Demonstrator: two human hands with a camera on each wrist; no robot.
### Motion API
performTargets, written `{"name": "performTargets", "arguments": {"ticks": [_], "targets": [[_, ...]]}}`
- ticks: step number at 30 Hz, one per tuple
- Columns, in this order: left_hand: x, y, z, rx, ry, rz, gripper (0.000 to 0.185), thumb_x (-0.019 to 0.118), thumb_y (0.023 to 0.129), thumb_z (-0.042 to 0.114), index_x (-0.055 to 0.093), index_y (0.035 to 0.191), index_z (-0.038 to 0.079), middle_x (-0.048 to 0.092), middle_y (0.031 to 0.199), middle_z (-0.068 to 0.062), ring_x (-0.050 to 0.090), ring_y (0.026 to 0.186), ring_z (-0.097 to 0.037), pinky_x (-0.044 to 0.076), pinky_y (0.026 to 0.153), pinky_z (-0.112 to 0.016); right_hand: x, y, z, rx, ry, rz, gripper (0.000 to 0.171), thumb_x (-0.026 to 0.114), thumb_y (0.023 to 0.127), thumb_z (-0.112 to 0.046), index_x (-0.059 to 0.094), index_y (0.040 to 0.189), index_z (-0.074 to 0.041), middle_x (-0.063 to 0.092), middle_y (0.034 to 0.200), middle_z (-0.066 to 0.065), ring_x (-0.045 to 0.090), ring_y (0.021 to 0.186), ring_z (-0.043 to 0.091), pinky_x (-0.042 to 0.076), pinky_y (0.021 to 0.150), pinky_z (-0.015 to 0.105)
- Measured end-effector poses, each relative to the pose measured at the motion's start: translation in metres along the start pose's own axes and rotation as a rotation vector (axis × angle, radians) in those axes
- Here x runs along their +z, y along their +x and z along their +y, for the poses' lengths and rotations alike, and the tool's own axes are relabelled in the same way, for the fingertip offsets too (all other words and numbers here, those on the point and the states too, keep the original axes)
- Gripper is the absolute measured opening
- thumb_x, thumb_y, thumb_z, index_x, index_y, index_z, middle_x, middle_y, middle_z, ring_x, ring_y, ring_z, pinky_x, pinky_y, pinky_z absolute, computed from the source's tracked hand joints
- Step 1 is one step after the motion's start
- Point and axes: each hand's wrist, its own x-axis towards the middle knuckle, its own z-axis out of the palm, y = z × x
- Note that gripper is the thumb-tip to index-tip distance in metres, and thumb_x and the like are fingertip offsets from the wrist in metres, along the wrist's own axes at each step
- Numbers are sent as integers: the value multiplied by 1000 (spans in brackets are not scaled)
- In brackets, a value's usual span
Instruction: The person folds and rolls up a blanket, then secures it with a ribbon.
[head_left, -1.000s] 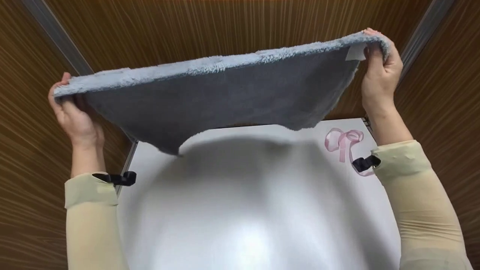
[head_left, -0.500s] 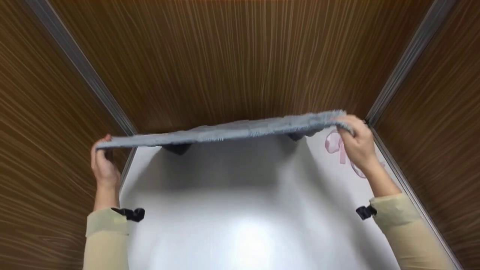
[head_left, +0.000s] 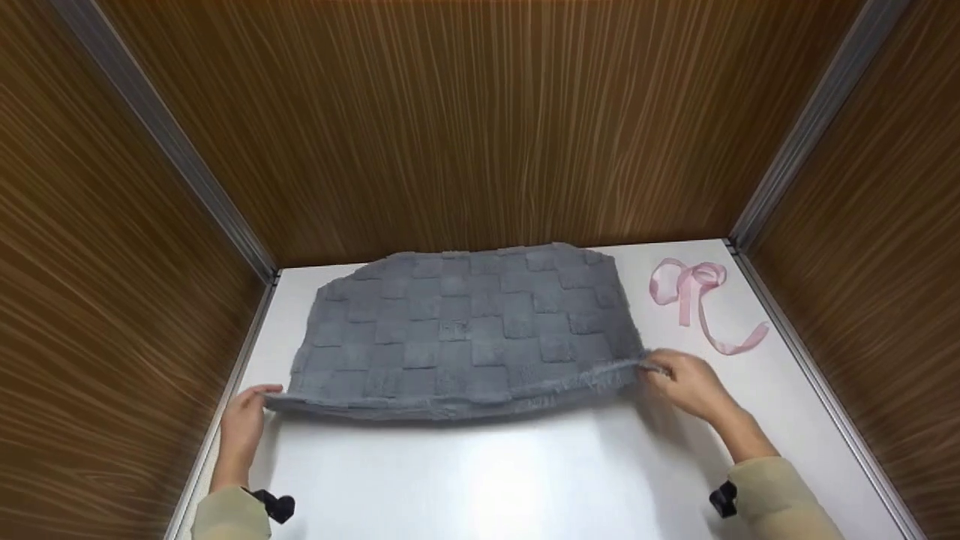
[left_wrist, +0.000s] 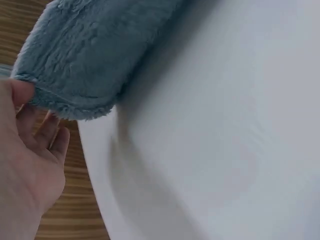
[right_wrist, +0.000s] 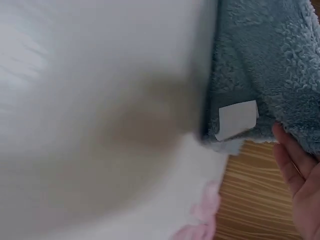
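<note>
1. The grey towel [head_left: 465, 334] lies spread on the white surface [head_left: 510, 480], checked side up. Its far edge runs close along the back edge of the surface, and its near edge sits roughly across the middle.
2. The left hand [head_left: 241, 429] pinches the towel's near left corner, by the left edge of the surface. In the left wrist view the thumb lies on top of the fluffy edge with the fingers [left_wrist: 52, 135] underneath.
3. The right hand [head_left: 686, 384] grips the near right corner with curled fingers. The right wrist view shows the fingers [right_wrist: 292, 165] just beside the corner that carries a small white label [right_wrist: 237, 120].
4. Judged from how it lies, the spreading is mostly done: most of the towel rests flat and open.
5. What looks left: the near edge is a little raised and wavy between the two hands, so it seems not fully settled, and neither corner is let go.
6. A pink ribbon [head_left: 697, 300] tied in a bow lies near the back right corner of the surface, apart from the towel and untouched.
7. Brown wooden walls [head_left: 480, 127] stand round the surface on three sides.
</note>
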Motion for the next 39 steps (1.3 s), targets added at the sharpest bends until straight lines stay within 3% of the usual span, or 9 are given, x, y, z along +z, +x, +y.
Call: {"name": "performTargets", "arguments": {"ticks": [2,6,10,15,20,26,33,39], "targets": [[0,-5,-11,1,91,-55,39,37,108,15,65,127,-4,59,138,-22,50,126,-27,40,100,-35,10,-9,6,27,-24,-49,12,65,87,-10,76,91,-11,73,96,4,70,91,32,54,82,53],[-3,-13,-28,3,228,-150,41,34,109,18,66,125,-4,54,142,-26,45,136,-40,36,109,-49,24,-25,15,18,-63,-94,15,65,84,-7,78,91,-9,73,103,9,68,103,35,53,89,52],[-6,-18,-39,-5,339,-207,42,35,108,21,69,121,0,52,145,-26,39,141,-47,31,114,-58,35,-36,21,-115,-122,-53,16,67,77,-3,79,86,-5,74,102,10,61,118,39,48,97,56],[-6,-24,-45,57,447,-220,38,39,106,17,75,109,6,59,140,-24,43,137,-47,34,111,-60,46,-48,23,-240,-191,28,13,69,72,-2,79,80,-4,72,95,6,60,111,37,48,93,55],[-7,-32,-48,170,544,-212,30,47,104,13,76,94,15,62,136,-17,45,135,-41,32,112,-56,51,-60,21,-173,-204,4,13,71,74,-6,81,82,-7,68,89,0,58,94,23,49,82,45],[-13,-39,-52,278,628,-188,24,56,99,11,76,87,15,67,128,-14,49,131,-39,34,111,-54,50,-71,16,-75,-174,-85,18,71,75,-6,83,89,-9,66,91,-5,53,84,13,50,71,37],[-17,-46,-57,284,692,-219,24,58,97,12,73,80,21,67,121,-9,51,126,-37,37,106,-57,45,-85,12,-39,-119,-81,14,71,74,-7,81,75,-16,61,80,-12,47,74,6,46,62,31],[-20,-48,-57,304,752,-255,23,61,96,14,72,77,24,67,106,-2,55,115,-35,43,96,-56,41,-89,11,-43,-96,-69,22,70,71,-6,69,60,-25,55,69,-13,42,67,4,41,57,27]]}}
